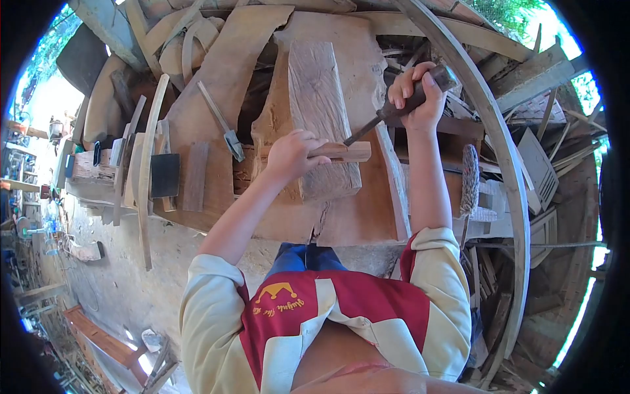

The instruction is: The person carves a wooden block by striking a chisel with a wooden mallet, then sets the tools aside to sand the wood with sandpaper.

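Observation:
My left hand (295,155) is wrapped round a short wooden piece (356,152), pressing it down on a thick weathered wood block (319,98). In my right hand (420,98) is a dark-handled chisel (371,125), its handle tilted up to the right. The chisel's tip touches the top of the wooden piece, just right of my left fingers. Beneath the block lies a broad wooden workbench (262,220).
A hatchet-like tool (226,128) lies left of my left hand, with a dark flat block (165,175) beyond it. A long curved wooden strip (502,144) arches past my right arm. Scrap wood (545,125) is piled at the right.

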The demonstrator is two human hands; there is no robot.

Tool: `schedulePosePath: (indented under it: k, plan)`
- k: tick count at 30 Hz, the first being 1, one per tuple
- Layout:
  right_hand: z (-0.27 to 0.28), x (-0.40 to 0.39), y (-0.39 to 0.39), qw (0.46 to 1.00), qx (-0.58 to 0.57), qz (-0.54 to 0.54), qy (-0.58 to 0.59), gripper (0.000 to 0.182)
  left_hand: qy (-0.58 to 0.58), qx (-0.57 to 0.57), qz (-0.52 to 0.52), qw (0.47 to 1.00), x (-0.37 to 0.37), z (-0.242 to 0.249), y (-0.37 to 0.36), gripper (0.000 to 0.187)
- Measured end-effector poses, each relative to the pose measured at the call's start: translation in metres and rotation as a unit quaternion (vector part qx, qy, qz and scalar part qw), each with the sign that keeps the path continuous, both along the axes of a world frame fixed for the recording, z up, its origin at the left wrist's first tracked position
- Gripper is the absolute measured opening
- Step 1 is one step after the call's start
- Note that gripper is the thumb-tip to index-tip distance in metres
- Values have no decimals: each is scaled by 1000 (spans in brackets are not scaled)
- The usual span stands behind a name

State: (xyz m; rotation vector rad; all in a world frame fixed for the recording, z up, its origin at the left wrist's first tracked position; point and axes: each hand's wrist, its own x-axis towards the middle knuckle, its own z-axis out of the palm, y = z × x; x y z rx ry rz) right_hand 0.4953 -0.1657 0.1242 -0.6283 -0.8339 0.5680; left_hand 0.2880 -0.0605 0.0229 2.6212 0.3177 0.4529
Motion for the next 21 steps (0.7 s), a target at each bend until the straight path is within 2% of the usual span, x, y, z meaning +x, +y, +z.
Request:
schedulePosePath:
  k: [4, 13, 21]
  plan:
    - [3, -4, 8, 994, 25, 100, -38, 23, -6, -3, -37, 999, 1, 0, 7, 43]
    - [12, -5, 22, 972, 18, 223, -73, 24, -6, -36, -60, 998, 4, 0, 12, 38]
    - [10, -1, 29, 967, 11, 243, -74, 25, 42, -85, -51, 994, 7, 8, 14, 39]
